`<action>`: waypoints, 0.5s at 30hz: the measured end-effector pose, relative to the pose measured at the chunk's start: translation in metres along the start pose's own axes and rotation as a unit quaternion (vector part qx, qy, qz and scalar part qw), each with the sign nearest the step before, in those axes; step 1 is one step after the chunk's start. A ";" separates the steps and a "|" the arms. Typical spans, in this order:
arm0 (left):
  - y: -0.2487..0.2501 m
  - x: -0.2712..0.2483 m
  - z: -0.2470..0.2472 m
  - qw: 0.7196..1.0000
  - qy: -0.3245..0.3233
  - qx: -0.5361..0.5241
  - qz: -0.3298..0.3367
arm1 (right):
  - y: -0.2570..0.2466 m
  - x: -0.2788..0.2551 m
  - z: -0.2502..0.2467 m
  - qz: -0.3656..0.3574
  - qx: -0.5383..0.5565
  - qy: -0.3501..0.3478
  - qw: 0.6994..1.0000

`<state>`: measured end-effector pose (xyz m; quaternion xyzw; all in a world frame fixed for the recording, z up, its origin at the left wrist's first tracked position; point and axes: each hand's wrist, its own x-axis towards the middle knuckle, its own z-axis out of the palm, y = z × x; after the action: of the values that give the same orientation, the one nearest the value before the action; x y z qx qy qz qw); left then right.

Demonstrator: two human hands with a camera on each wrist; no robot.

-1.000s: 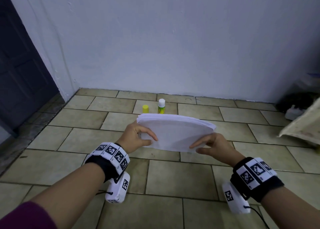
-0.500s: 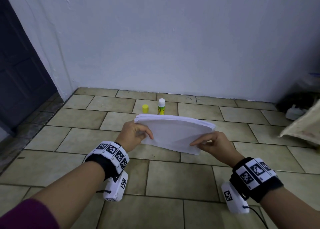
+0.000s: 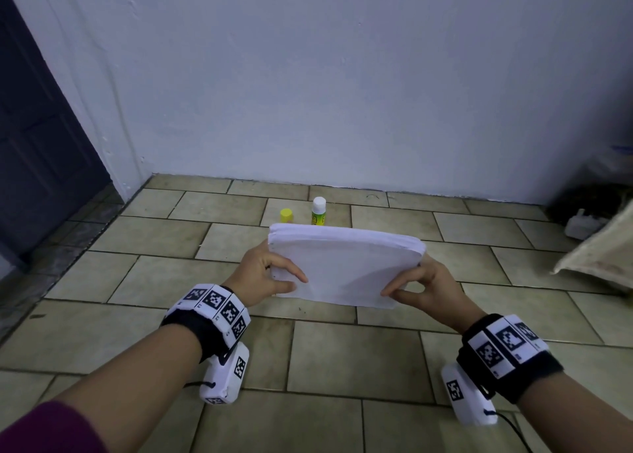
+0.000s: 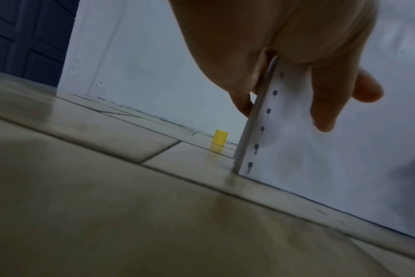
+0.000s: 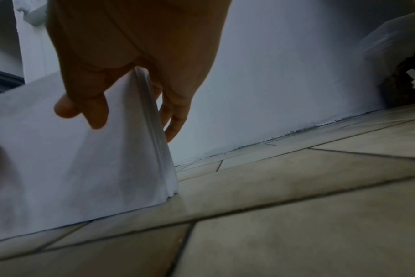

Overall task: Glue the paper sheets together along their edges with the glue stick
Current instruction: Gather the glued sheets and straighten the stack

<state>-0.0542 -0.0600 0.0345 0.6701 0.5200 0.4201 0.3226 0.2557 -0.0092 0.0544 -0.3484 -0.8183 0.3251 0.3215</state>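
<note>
A stack of white paper sheets (image 3: 346,264) stands on its long edge on the tiled floor, its lower edge touching the tiles. My left hand (image 3: 270,274) grips the punched left side (image 4: 268,112), thumb in front and fingers behind. My right hand (image 3: 416,290) grips the right side (image 5: 152,120) the same way, where the sheet edges fan slightly. Behind the stack the glue stick (image 3: 318,211), green and yellow with a white top, stands upright. Its yellow cap (image 3: 286,215) stands to its left, also seen as the yellow cap (image 4: 220,137) in the left wrist view.
A pale wall (image 3: 342,93) runs close behind the glue stick. A dark door (image 3: 37,137) is at the left. At the right lie a beige sack-like cloth (image 3: 603,250), a small white object (image 3: 582,226) and dark clutter in the corner.
The paper stack has tipped from slanted in the air to standing upright, and has come down until its lower edge meets the floor. Both hands kept their hold.
</note>
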 end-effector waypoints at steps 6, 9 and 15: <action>-0.003 0.002 0.002 0.999 -0.024 0.025 -0.029 | -0.007 0.001 -0.003 0.006 0.151 0.008 0.988; -0.003 0.003 0.001 0.998 -0.025 0.036 -0.033 | -0.017 0.008 -0.012 0.013 0.236 0.056 0.970; -0.002 0.003 0.001 0.998 -0.030 0.041 -0.037 | -0.028 0.021 -0.015 0.064 0.175 0.009 0.983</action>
<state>-0.0539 -0.0567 0.0327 0.6756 0.5508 0.3660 0.3260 0.2448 -0.0033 0.0905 -0.3409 -0.7223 0.4799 0.3631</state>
